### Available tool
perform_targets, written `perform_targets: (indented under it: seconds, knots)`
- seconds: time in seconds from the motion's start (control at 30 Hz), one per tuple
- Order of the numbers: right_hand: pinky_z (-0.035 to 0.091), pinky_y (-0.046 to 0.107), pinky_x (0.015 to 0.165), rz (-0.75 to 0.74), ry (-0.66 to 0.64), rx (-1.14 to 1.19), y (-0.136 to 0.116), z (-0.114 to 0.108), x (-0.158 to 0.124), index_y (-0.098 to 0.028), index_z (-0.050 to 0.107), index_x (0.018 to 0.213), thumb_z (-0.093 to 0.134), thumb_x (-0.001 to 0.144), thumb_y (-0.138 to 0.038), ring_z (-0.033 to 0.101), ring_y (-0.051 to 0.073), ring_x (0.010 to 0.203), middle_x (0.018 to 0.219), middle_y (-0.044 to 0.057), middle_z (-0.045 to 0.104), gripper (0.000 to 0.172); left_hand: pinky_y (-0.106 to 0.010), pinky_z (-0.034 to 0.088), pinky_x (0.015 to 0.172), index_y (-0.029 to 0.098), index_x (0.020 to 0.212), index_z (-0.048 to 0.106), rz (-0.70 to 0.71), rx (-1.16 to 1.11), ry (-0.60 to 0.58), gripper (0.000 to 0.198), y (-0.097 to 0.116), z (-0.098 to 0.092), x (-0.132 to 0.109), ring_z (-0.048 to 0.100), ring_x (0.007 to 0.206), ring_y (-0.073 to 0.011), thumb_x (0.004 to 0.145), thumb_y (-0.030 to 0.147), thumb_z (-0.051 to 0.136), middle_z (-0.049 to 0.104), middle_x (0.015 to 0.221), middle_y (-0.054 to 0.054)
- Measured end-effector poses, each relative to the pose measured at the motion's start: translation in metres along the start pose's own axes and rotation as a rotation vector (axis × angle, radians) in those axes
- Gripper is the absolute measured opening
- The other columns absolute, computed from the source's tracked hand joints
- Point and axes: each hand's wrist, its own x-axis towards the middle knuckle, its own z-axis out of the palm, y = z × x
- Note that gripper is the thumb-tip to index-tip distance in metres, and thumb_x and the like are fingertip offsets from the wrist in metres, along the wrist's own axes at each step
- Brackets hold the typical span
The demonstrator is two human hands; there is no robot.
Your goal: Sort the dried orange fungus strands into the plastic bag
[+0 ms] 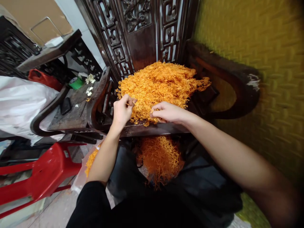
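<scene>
A large, loose pile of curly orange strands [163,79] is spread over the dark wooden seat [152,129] of a carved chair, heaped toward its openwork backrest [142,47]. The left hand [122,109] is held at the near left edge of the pile, its thumb and forefinger drawn narrowly together. The right hand [167,111] is placed over the near edge, well apart from the left, its fingers curled inward; whether a strand is pinched in either cannot be told. Below the seat, between dark trouser legs [201,177], a second heap of orange strands [162,158] is seen in shadow. To the left, a flat black object [66,106], a green container [76,83] and small white pieces [89,79] are laid on a dark wooden surface [78,117]. A red plastic stool [49,171] is set nearer on that side.
</scene>
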Motion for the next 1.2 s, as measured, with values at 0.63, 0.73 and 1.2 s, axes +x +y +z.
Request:
perform_targets:
  seconds: [0.63, 0.73, 1.2]
  knots:
    - [0.027, 0.025, 0.04, -0.086, -0.131, 0.164, -0.002, -0.003, -0.003, -0.022, 0.055, 0.066, 0.074, 0.082, -0.068, 0.039, 0.009, 0.04, 0.048, -0.006, 0.05, 0.052, -0.038, 0.043, 0.113, 0.019, 0.081, 0.077, -0.207, -0.48, -0.05, 0.029, 0.004, 0.029, -0.01, 0.061, 0.123, -0.0223, 0.08, 0.047, 0.085, 0.073, 0.117, -0.008]
    - [0.024, 0.025, 0.037, -0.101, -0.111, 0.285, -0.002, 0.003, -0.001, -0.023, 0.052, 0.066, 0.075, 0.079, -0.073, 0.039, 0.008, 0.039, 0.05, -0.005, 0.051, 0.057, -0.032, 0.049, 0.101, 0.019, 0.082, 0.072, -0.225, -0.487, -0.002, 0.032, 0.001, 0.036, -0.01, 0.063, 0.105, -0.0183, 0.085, 0.05, 0.08, 0.07, 0.104, -0.005]
    - [0.023, 0.026, 0.039, -0.149, 0.094, 0.353, -0.024, 0.035, 0.025, -0.022, 0.046, 0.063, 0.06, 0.098, -0.037, 0.037, 0.007, 0.038, 0.05, -0.005, 0.045, 0.04, -0.027, 0.046, 0.088, 0.017, 0.073, 0.058, -0.208, -0.467, 0.459, 0.027, -0.003, 0.053, 0.014, 0.054, 0.087, -0.013, 0.089, 0.032, 0.073, 0.056, 0.093, -0.002]
